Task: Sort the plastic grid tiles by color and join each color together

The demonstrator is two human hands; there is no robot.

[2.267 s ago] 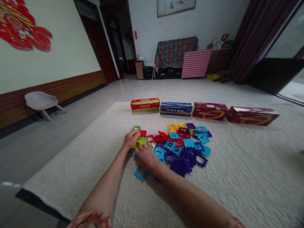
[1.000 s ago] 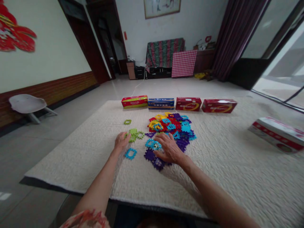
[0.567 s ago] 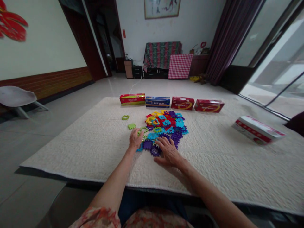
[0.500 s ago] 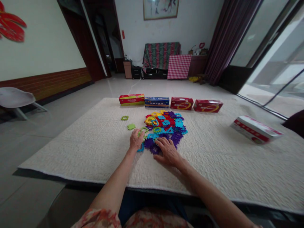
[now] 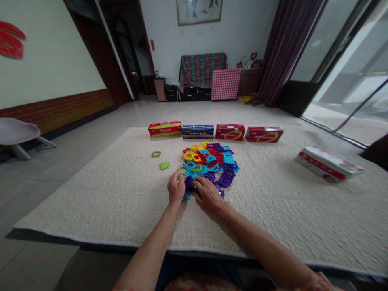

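1. A left hand [image 5: 176, 186] curls at the near left edge of a pile of coloured plastic pieces [image 5: 210, 158]; whether it pinches one cannot be told.
2. The right hand [image 5: 209, 195] bends its fingers beside a purple piece [image 5: 188, 182], its grip likewise unclear.
3. Both forearms [image 5: 257, 238] converge over the cloth-covered bench [image 5: 106, 202].
4. Two green pieces [image 5: 165, 165] lie left of the pile; boxes [image 5: 198, 132] line up beyond.

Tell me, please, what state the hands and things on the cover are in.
Plastic heap: pieces overlapping.
Solid green piece: flat, apart.
Hollow green piece: flat, apart.
Left hand: fingers bent, at the heap's left edge.
Right hand: fingers bent, at the heap's near edge.
Four boxes: in a row.
White-red box: askew, apart.
Cover: spread out.
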